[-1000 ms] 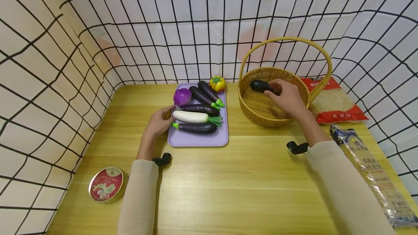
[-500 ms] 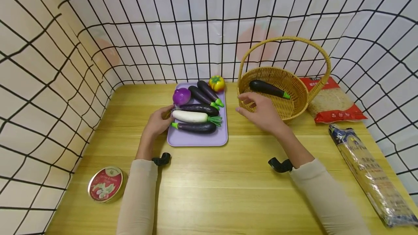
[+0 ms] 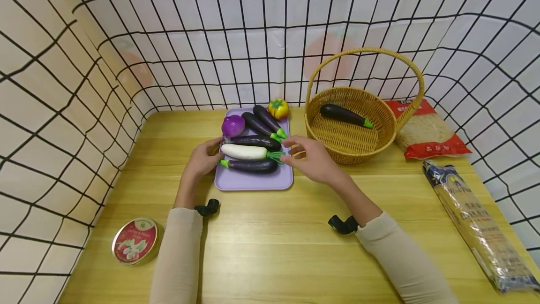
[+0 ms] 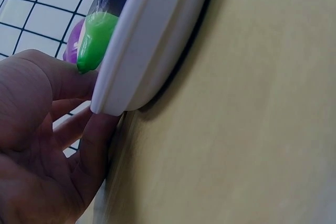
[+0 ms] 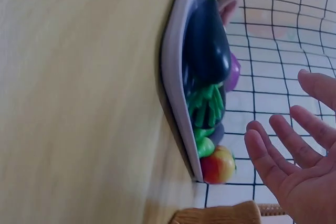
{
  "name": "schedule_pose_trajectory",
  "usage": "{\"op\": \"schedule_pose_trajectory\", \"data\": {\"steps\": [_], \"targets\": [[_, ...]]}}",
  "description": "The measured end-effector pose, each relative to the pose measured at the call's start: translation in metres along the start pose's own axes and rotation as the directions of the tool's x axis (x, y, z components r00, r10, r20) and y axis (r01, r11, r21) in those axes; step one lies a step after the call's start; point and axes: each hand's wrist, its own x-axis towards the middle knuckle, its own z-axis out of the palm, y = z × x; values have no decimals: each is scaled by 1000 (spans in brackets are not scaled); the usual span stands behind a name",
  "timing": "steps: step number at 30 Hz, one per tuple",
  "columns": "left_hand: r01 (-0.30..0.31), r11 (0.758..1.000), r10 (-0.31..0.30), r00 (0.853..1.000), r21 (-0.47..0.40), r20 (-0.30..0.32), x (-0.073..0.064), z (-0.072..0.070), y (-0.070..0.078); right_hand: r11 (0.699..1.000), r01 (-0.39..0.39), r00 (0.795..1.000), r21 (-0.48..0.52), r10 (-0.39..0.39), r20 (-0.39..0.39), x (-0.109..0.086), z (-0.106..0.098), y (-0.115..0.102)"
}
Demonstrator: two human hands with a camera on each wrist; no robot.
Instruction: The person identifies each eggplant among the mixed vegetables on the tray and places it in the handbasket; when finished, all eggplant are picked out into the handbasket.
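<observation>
A lilac tray point(image 3: 253, 183) holds several eggplants point(image 3: 255, 166), a white radish point(image 3: 243, 152) with green leaves and a purple onion point(image 3: 233, 126). A yellow-red tomato point(image 3: 278, 109) sits at its far right corner. My left hand point(image 3: 201, 159) pinches the tray's left rim; in the left wrist view the rim point(image 4: 128, 56) lies between thumb and fingers. Over the tray's right edge is my right hand point(image 3: 314, 158), fingers spread beside the radish leaves. In the right wrist view that hand point(image 5: 299, 156) holds nothing. One eggplant point(image 3: 343, 115) lies in the wicker basket point(image 3: 350, 156).
Behind the basket's right side lies a red-and-clear food bag point(image 3: 430, 128). A long clear packet point(image 3: 476, 224) rests at the right, and a round red-lidded tin point(image 3: 136, 240) at the front left. A black wire grid point(image 3: 253, 36) stands around the table.
My right hand let go of the eggplant in the basket and moved left to the tray's right edge. My left hand stayed at the tray's left rim.
</observation>
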Motion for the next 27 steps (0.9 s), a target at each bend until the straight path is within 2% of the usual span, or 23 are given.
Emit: {"op": "schedule_pose_trajectory", "data": {"steps": [8,17,27], "targets": [[19,1000,-19,1000,-11,3,-3,0,1,999,-34,998,31,33,51,3,18,1],[14,999,-14,1000,-32,4,-2,1,0,999,-20,998,-32,22,63,8,32,3],[28,999,-27,1000,-34,9,-1,1,2,989,-11,997,-147,23,78,12,41,1]]}}
